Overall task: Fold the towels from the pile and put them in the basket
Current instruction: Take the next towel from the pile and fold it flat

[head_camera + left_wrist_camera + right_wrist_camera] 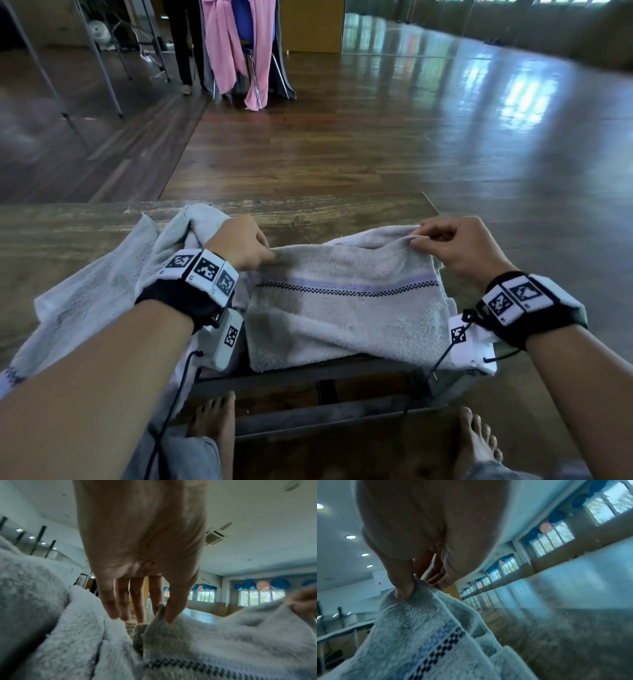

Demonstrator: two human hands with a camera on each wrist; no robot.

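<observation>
**A:** Where are you in the job?

**B:** You're mid-fold, I'd judge. The wooden table carries everything; across its left part lies the pile — loose, rumpled pale terry, thick and nubbly in the left wrist view. Just right of it sits the towel you're working on, a flatter grey-white rectangle with its near edge hanging over the table's front edge. It looks doubled already; layered edges show in the right wrist view.

**A:** And your hands?

**B:** Both are holding it. Your left hand pinches the far left corner between thumb and forefinger, the other fingers hanging fairly straight and touching the pile beside it. Your right hand pinches the far right corner, thumb on top, the other fingers curled in. The far edge is lifted slightly between the two grips.

**A:** What does the next move call for?

**B:** Probably bringing that far edge toward you to meet the near one, both corners travelling level so the hems line up. Terry is soft and clingy — it will sag in the middle, so keep it taut.

**A:** Smaller details?

**B:** A woven band crosses the towel: a pale blue stripe above a dark checked line. I can't see the basket in any view.
</observation>
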